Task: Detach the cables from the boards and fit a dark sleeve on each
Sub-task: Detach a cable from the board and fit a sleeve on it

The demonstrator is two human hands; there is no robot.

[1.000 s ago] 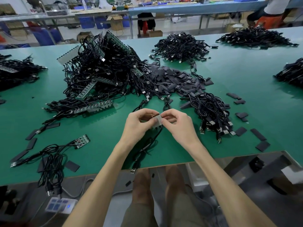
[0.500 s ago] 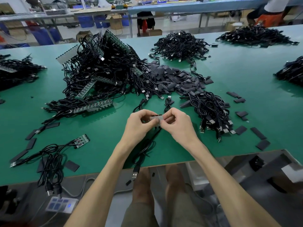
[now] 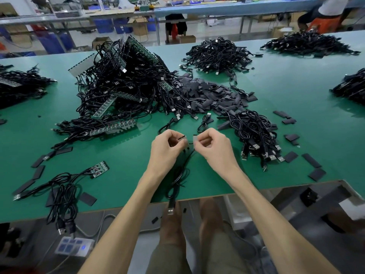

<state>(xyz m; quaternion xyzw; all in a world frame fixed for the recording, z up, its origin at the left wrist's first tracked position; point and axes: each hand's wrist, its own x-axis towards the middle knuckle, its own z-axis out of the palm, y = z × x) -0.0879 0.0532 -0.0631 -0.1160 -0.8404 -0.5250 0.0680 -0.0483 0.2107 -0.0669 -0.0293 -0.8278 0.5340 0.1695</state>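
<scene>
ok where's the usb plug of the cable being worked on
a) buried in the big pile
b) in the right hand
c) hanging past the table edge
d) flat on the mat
c: the plug dangles below the table edge, and its cable runs up to the right hand.

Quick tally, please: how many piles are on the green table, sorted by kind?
Cable piles with boards: 3
Cable piles without visible boards: 4
Loose sleeve pile: 1
Total: 8
</scene>
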